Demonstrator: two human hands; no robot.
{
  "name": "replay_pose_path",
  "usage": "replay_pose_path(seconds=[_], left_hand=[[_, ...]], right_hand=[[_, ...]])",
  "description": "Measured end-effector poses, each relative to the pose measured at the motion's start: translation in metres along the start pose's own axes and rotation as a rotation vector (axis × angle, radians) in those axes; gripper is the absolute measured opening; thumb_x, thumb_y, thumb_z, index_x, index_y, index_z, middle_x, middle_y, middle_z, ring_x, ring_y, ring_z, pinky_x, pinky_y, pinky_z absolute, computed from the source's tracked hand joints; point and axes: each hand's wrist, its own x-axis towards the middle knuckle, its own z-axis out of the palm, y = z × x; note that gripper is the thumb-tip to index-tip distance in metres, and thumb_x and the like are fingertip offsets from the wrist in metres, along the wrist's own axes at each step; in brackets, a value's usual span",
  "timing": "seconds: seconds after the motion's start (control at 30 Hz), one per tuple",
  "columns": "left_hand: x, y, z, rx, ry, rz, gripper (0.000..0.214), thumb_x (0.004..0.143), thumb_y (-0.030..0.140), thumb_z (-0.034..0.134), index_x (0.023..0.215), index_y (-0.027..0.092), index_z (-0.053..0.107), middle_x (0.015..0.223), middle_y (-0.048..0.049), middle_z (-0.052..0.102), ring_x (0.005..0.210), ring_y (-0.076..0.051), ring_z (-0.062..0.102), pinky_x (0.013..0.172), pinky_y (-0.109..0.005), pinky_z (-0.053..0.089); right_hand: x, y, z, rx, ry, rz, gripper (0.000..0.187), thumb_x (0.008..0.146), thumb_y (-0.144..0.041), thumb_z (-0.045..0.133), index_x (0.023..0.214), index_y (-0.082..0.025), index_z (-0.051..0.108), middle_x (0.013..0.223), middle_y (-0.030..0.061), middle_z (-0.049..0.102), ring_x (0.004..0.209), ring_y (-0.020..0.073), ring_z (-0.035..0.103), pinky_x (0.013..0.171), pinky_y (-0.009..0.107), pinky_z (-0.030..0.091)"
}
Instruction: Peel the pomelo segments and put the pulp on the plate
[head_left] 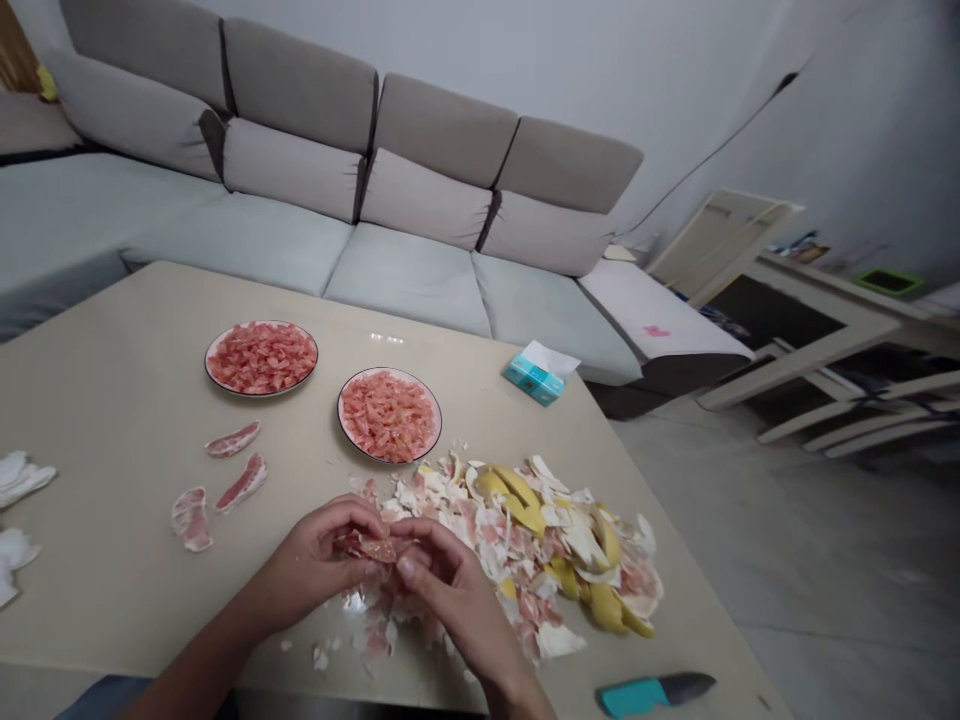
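Two bare hands meet low in the middle of the view. The left hand [319, 562] comes in from the lower left on a bare forearm, knuckles up and fingers curled inward. The right hand [452, 590] rises from the bottom edge, wrist bent, with its thumb and fingers folded towards the left. The fingertips of both hands touch, pinching one pink piece of fruit [375, 549] between them.

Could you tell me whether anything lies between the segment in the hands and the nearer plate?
Only flat scraps at the edge of the peel pile lie between the segment and the plate; nothing tall.
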Motion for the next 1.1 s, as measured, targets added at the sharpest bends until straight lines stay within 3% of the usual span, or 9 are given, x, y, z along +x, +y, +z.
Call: replay_pose_path(seconds=[0.23,0.47,0.83,0.97,1.1], left_hand=[[-0.001,-0.001,0.001,-0.203,-0.081,-0.182,0.021,0.076,0.022,0.073,0.096,0.02,0.066,0.089,-0.0012,0.062,0.088,-0.016,0.059,0.079,-0.027,0.045],[-0.002,0.003,-0.002,-0.323,-0.186,-0.314,0.023,0.078,0.031,0.071,0.094,0.016,0.066,0.072,0.0005,0.057,0.062,-0.011,0.054,0.053,-0.021,0.039],[0.0,0.0,-0.005,-0.323,-0.084,-0.358,0.029,0.076,0.031,0.073,0.098,0.016,0.065,0.074,0.0002,0.056,0.059,-0.01,0.053,0.049,-0.019,0.039],[0.002,-0.004,-0.009,-0.31,0.012,-0.395,0.028,0.077,0.033,0.073,0.099,0.018,0.065,0.078,0.0011,0.054,0.061,-0.009,0.051,0.051,-0.018,0.04],[0.005,-0.004,-0.015,-0.284,0.102,-0.384,0.027,0.077,0.037,0.072,0.095,0.018,0.066,0.083,0.0001,0.055,0.067,-0.01,0.052,0.055,-0.018,0.041]], right_hand=[[0.002,0.005,-0.001,-0.05,0.029,0.012,0.027,0.074,-0.042,0.077,0.083,-0.018,0.068,0.067,-0.0009,0.062,0.059,0.0105,0.055,0.055,0.02,0.042],[0.005,0.008,-0.004,0.108,0.036,0.03,0.026,0.074,-0.039,0.078,0.081,-0.016,0.068,0.07,0.0023,0.069,0.05,0.0081,0.057,0.051,0.018,0.042],[0.01,0.009,-0.011,0.222,0.103,0.053,0.026,0.066,-0.034,0.084,0.078,-0.017,0.069,0.064,0.0009,0.069,0.045,0.0066,0.054,0.048,0.018,0.044],[0.034,-0.001,-0.022,-0.01,0.189,-0.065,0.029,0.067,-0.043,0.078,0.08,-0.019,0.069,0.064,-0.0003,0.067,0.045,0.0085,0.052,0.049,0.023,0.047],[0.087,-0.02,-0.037,-0.309,0.251,-0.191,0.025,0.072,-0.039,0.072,0.087,-0.019,0.071,0.073,0.0025,0.069,0.06,0.0156,0.061,0.064,0.032,0.053]])
